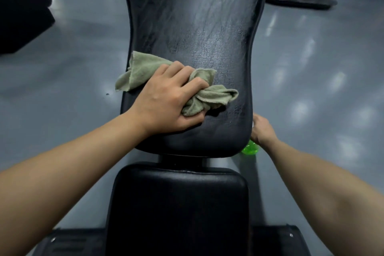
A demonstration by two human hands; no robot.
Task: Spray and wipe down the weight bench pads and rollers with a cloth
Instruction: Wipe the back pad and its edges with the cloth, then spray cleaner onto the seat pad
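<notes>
The fingers (180, 72) of my left hand (166, 100) are curled into the cloth (145, 68), bunching it and pressing it on the lower part of the back pad (193, 16). The cloth's ends spill out on both sides of the hand, one over the pad's left edge. My right hand (262, 131) sits low beside the pad's right edge, its fingers closed round the top of a green bottle (250, 148), partly hidden by the pad. The seat pad (178, 203) lies nearest me, over grey floor (62, 89).
</notes>
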